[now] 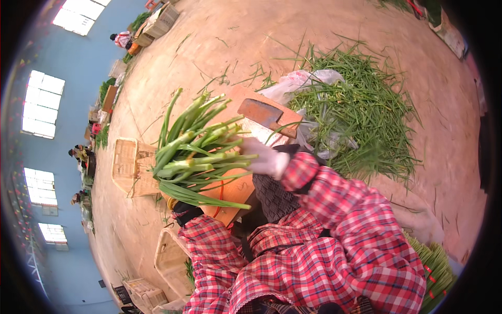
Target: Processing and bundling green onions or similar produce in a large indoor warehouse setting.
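Note:
A loose bundle of green onion stalks (196,153) spreads over a wooden board (231,184), cut ends toward the right. At the bundle's lower left, my left hand (171,203) supports it; stalks and a dark cuff cover most of that hand. My right hand (264,159), in a pale glove and blurred, is against the cut ends on the right side. Its fingertips are hidden among the stalks. Above it, a cleaver (261,113) with a rusty blade and wooden handle (289,130) lies flat on the board's far part.
A large heap of green trimmings (361,106) lies right of the board, partly on a clear plastic bag (302,80). Plastic crates (125,161) stand at left and lower left (170,255). Banded green bundles (435,271) lie at lower right. Other people (122,39) sit along the blue wall.

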Tool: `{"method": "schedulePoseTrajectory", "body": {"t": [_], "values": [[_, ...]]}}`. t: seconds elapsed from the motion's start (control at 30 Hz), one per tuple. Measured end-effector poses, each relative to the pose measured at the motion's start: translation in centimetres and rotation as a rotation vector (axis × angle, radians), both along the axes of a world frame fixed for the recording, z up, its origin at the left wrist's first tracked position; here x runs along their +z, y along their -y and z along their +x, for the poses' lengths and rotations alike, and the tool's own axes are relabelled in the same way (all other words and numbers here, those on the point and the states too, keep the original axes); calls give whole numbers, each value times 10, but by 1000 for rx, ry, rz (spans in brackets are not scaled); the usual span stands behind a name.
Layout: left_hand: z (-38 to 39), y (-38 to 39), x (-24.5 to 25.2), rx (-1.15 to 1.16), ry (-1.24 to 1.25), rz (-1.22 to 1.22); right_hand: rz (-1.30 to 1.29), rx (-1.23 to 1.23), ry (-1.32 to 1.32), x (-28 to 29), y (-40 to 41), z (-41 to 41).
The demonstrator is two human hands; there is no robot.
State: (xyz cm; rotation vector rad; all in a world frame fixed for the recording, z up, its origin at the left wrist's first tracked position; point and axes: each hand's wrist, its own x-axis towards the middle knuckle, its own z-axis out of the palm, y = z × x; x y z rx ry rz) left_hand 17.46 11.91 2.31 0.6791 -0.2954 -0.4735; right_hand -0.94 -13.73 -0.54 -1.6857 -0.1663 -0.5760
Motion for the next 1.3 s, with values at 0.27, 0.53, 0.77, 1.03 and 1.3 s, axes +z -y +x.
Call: {"method": "schedulePoseTrajectory", "body": {"t": [0.27,0.53,0.77,1.03,1.3], "values": [[-3,2,3,51,38,-204,391,199,-121,12,12,-26],[-9,9,20,126,6,-371,602,-8,-159,-18,189,-158],[-32,22,70,159,-14,-239,-770,-657,-894,3,213,-140],[-74,69,138,-384,433,198,-177,647,-132,161,27,56],[-67,76,133,-679,364,150,52,718,-188,206,-20,64]]}}
